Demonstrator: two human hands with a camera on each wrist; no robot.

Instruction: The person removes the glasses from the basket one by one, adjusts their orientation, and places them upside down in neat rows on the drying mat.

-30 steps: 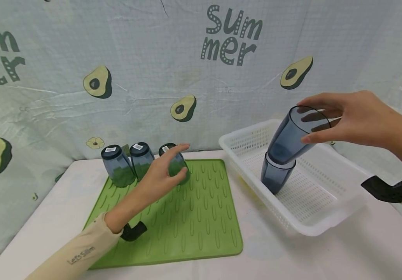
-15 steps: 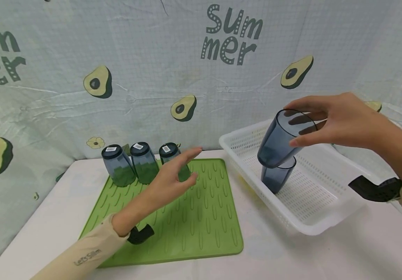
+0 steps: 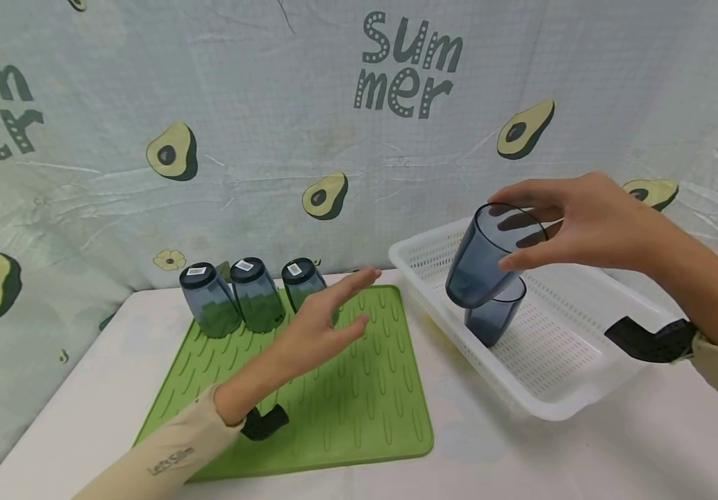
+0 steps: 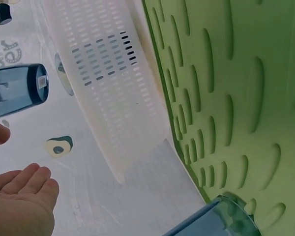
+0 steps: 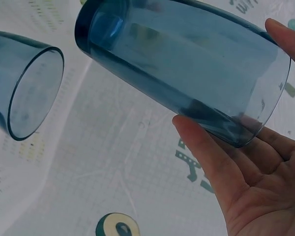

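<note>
1. A pale, creased backdrop cloth (image 3: 259,83).
2. Dark "summer" lettering (image 3: 405,66): high on the cloth.
3. Avocado prints (image 3: 325,196): across the cloth.
4. Yellowish flower print (image 3: 169,260): low on the cloth.
5. Whitish table (image 3: 78,375): before the cloth.

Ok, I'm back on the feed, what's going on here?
A person's right hand holds a tilted blue glass near its rim, raised at the left side of the white basket. Another glass sits in the basket, mouth up. The left hand holds nothing and is over the green mat, where three more glasses stand upside down near the far edge.
</note>
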